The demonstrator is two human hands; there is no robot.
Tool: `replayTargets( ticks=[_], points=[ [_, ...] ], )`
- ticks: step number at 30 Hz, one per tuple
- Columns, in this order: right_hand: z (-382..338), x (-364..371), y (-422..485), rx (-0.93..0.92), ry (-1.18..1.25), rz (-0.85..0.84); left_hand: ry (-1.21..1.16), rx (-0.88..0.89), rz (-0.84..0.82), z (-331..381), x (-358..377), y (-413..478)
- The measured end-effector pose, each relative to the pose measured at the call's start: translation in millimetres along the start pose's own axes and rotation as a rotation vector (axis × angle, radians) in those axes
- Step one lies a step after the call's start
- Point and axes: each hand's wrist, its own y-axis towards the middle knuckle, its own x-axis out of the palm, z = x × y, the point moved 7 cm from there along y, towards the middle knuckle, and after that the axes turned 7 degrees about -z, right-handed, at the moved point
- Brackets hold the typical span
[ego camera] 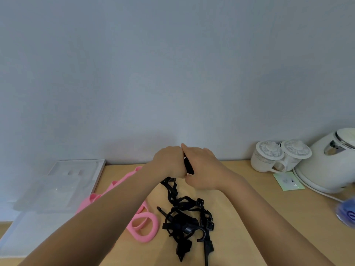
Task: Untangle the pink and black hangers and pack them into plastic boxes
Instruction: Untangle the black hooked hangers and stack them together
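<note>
My left hand (pixel 170 163) and my right hand (pixel 201 167) meet above the middle of the wooden table (pixel 249 217), both gripping the top end of a black hanger strap (pixel 189 167). The strap runs down into a tangled heap of black hangers (pixel 184 221) with hooks and loops lying on the table. A pink hanger (pixel 144 225) made of linked loops lies to the left, partly hidden under my left forearm. A clear plastic box (pixel 57 185) sits at the table's left side.
At the back right stand two white lidded mugs (pixel 278 156) and a white electric kettle (pixel 330 162) with its cord. A small green-white packet (pixel 288 181) lies near them. A blurred blue object (pixel 346 212) is at the right edge. A grey wall rises behind.
</note>
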Motion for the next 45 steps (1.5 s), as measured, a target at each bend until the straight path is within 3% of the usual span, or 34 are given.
replayTargets(
  ticks=[5, 10, 16, 20, 24, 29, 32, 36, 41, 45],
  points=[
    [9.4, 2.3, 6.4, 0.018, -0.013, 0.029, 0.077, 0.047, -0.037, 12.0, 0.5, -3.5],
    [6.2, 6.6, 11.4, -0.004, -0.22, 0.111, -0.1, 0.049, -0.203, 7.2, 9.8, -4.6],
    [1.9, 11.0, 11.2, -0.044, -0.294, 0.172, -0.378, -0.002, -0.317, 1.1, 16.8, -9.6],
    [1.6, 11.9, 10.0, -0.09, -0.208, 0.207, -0.412, -0.035, -0.351, 0.2, 16.1, -13.2],
    [2.6, 17.3, 4.3, -0.108, 0.037, 0.164, -0.445, 0.005, -0.364, 2.1, 14.2, -17.1],
    [-2.5, 16.9, 0.4, -0.056, 0.008, 0.149, -0.555, -0.002, -0.365, 1.8, 10.7, -19.1],
    [-5.0, 12.5, -2.8, -0.02, -0.023, 0.248, -0.593, 0.0, -0.379, 4.0, 9.9, -18.6],
    [-6.4, 4.7, -5.4, -0.044, -0.07, 0.293, -0.569, 0.002, -0.384, 3.4, 9.5, -13.2],
    [-3.2, 12.4, 0.7, -0.02, -0.201, 0.174, -0.423, -0.005, -0.438, 0.2, 15.3, -15.5],
    [9.9, 9.2, 0.1, 0.064, -0.259, 0.172, -0.238, -0.042, -0.238, -8.6, 10.2, -24.2]
  ],
)
